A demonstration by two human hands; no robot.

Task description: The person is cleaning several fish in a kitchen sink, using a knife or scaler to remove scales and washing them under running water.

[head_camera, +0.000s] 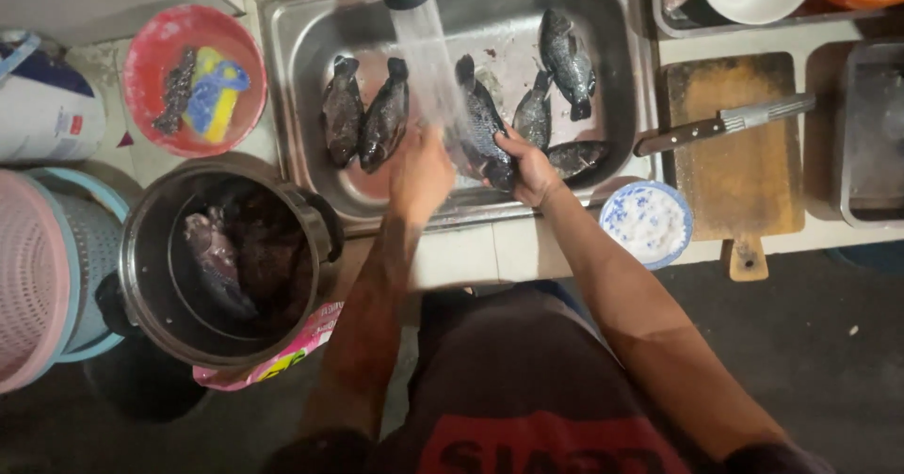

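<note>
The right hand [530, 168] closed its grip around a dark fish [485, 126] in the steel sink [621, 79]. The left hand [421, 168], fingers loosely spread and holding nothing, lay under the tap water [428, 55] beside it.

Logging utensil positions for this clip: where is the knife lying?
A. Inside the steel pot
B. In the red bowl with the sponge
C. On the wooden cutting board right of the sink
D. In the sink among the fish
C: the knife lies across the wooden cutting board to the right of the sink, while both hands are at the fish under the running water.
</note>
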